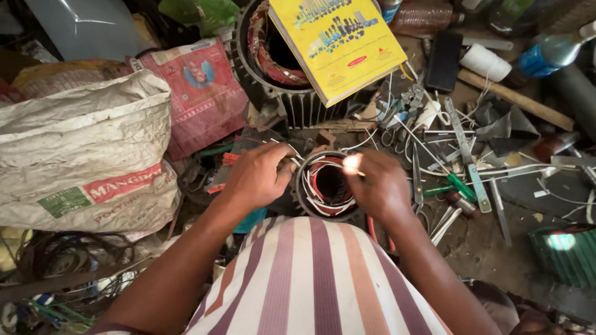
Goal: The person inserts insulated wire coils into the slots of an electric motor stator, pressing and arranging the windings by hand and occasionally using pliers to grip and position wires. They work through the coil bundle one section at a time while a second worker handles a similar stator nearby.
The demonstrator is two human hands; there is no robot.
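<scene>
Hands: left (257, 177) grips stator (327, 186) rim | right (380, 186) pinches white wire (354, 162) above it

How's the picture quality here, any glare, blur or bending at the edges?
Head view: a blown-out bright spot sits on the right hand at the rim of the small motor stator; the yellow book is brightly lit, while the top left corner falls dark. The wide lens bows the edges, and the striped shirt looms large. Focus is fairly sharp throughout.
</scene>
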